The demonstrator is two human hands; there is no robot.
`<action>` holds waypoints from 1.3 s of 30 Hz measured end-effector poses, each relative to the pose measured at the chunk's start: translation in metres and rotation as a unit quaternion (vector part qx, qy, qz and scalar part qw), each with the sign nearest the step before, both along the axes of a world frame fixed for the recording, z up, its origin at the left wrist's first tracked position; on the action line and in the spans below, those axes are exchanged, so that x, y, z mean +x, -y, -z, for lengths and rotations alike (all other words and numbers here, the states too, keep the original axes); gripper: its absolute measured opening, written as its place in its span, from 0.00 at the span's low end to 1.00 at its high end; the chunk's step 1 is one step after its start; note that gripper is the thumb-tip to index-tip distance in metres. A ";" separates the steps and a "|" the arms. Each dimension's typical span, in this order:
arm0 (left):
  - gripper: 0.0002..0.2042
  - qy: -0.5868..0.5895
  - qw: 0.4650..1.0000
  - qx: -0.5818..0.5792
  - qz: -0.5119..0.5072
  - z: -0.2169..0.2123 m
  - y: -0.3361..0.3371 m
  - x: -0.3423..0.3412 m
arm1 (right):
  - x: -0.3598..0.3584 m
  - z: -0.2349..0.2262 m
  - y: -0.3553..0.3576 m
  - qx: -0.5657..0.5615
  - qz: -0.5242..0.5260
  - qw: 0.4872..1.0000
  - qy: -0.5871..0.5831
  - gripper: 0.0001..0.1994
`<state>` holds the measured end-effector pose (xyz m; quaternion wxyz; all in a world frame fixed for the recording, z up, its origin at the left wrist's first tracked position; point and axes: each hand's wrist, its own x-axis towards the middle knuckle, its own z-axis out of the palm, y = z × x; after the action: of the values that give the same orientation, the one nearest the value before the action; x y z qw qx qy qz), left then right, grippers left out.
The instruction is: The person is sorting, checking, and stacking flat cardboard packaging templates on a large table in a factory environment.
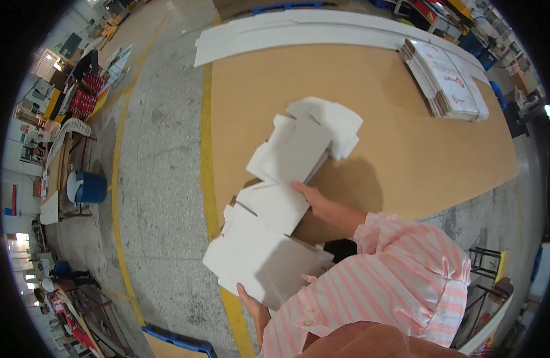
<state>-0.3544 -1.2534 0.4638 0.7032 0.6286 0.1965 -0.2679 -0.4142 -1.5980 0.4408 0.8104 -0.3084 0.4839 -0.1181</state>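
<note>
A white die-cut cardboard blank [251, 250], with slots and flaps along its edges, stretches in front of me. My left hand [251, 303] grips its near left edge, thumb on top and the other fingers hidden beneath. On the right edge, near the fold at the middle, my right hand [316, 201] is closed with finger and thumb at the board; its other fingers are partly hidden. Beyond that fold the far white panel [302, 146] and rounded flap [331, 122] rest over the brown board surface [364, 83]. Whether another blank lies underneath, I cannot tell.
A strapped stack of flat white cartons [445, 80] lies at the far right of the brown board. Long white board strips [310, 30] run along its far edge. A yellow floor line [207, 143] passes on the left. Farther left stand a blue barrel [90, 187] and worktables with people.
</note>
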 end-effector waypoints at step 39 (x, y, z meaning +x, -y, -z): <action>0.46 -0.361 0.910 -0.203 -0.023 0.002 0.306 -0.441 | -0.447 -0.039 0.185 -0.077 -0.064 0.982 0.157 0.24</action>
<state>-0.7950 -1.5593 0.4617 0.7030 0.3278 0.3925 -0.4943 -0.8611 -1.7831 0.4798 0.8563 -0.3776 0.3190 -0.1497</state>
